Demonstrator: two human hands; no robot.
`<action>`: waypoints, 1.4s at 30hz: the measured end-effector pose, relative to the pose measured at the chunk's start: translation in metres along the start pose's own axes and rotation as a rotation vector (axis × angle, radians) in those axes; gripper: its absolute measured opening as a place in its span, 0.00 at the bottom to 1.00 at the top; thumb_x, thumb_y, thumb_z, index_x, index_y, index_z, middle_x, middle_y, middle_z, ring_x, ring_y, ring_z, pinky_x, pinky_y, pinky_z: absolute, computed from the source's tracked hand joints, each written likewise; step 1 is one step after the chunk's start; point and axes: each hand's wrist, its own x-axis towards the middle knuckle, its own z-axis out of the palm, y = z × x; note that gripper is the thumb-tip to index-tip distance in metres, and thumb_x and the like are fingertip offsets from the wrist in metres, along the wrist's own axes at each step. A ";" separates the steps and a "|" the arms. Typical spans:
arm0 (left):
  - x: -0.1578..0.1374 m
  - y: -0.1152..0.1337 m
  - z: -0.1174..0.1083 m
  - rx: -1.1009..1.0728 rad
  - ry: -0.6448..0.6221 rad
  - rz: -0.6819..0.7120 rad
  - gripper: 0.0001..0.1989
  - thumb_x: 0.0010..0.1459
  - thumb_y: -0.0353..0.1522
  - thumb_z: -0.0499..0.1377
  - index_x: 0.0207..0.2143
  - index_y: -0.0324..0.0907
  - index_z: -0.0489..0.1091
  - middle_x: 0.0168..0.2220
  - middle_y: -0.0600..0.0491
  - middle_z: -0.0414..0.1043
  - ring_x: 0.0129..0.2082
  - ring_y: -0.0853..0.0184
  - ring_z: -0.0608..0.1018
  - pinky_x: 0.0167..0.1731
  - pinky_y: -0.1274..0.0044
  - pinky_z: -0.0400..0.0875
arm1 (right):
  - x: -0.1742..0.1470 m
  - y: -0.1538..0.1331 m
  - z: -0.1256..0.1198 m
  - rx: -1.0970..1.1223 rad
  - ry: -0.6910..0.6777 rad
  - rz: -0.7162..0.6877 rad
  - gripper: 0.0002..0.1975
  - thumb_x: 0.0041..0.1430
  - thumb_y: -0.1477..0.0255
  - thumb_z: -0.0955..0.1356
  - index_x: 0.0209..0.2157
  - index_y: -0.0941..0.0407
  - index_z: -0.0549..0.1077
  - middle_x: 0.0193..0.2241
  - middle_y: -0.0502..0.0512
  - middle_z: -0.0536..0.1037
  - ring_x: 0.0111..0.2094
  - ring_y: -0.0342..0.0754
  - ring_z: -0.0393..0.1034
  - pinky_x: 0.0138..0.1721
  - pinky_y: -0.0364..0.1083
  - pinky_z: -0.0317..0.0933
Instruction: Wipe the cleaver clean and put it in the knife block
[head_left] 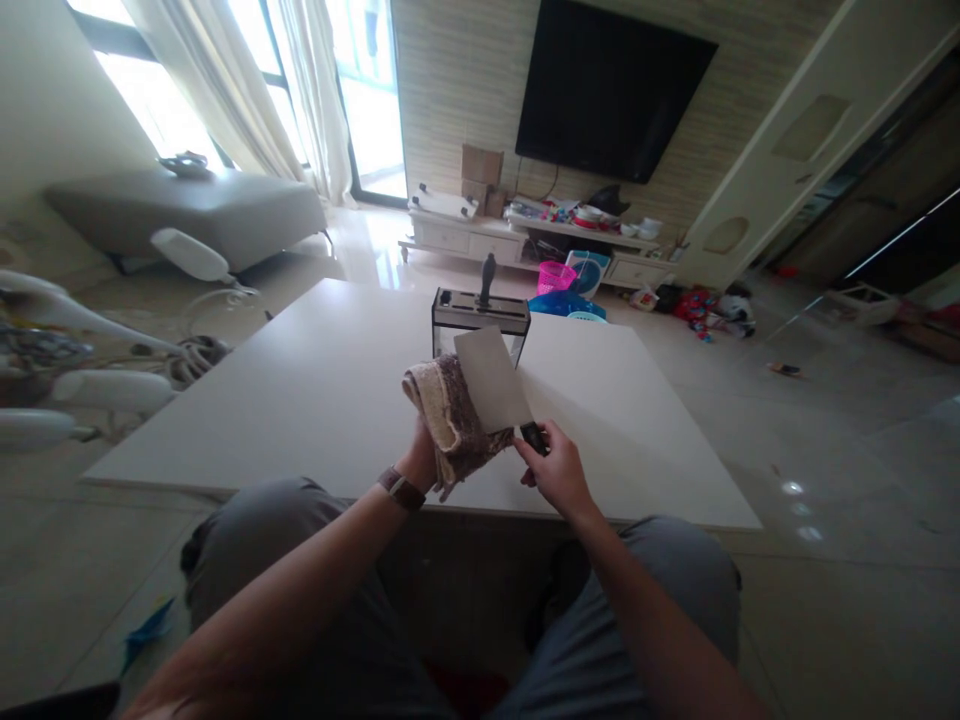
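Bare forearms (307, 580) nearest of all, stretched over grey trousers (262, 515) towards the near edge of the table (337, 350). Ahead, one broad cleaver (491, 380), held up over the near middle of the table, tilted, with blade towards far left and black handle (534, 438) towards near right. Right hand (559, 470) closed around that handle. Left hand (422, 452), with brown strap (401, 488) at the wrist, gripping a folded cloth (439, 405) from near left, fingers mostly hidden.

Probably partway through: cleaver and cloth already in hand and brought together, blade overlapping the cloth's right side, seemingly touching. Neither set down yet. Impossible to tell how much done on either face.

Blade pale grey, flat, nearly rectangular, rather dull, without obvious stains at this blur. Cloth thick, shaggy, brown and cream, in layers.

Just beyond, on the table: knife block (476, 308), topped by an upright black grip (488, 280). Farther off: pink basket (556, 276), low cabinet (442, 238), dark television (611, 90).
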 end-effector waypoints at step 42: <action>0.005 -0.012 -0.038 -0.091 0.216 -0.027 0.19 0.57 0.34 0.70 0.49 0.37 0.74 0.34 0.44 0.84 0.29 0.56 0.85 0.32 0.66 0.83 | -0.005 0.014 0.022 -0.194 -0.219 -0.152 0.09 0.59 0.64 0.70 0.39 0.53 0.71 0.26 0.47 0.72 0.28 0.47 0.67 0.31 0.44 0.59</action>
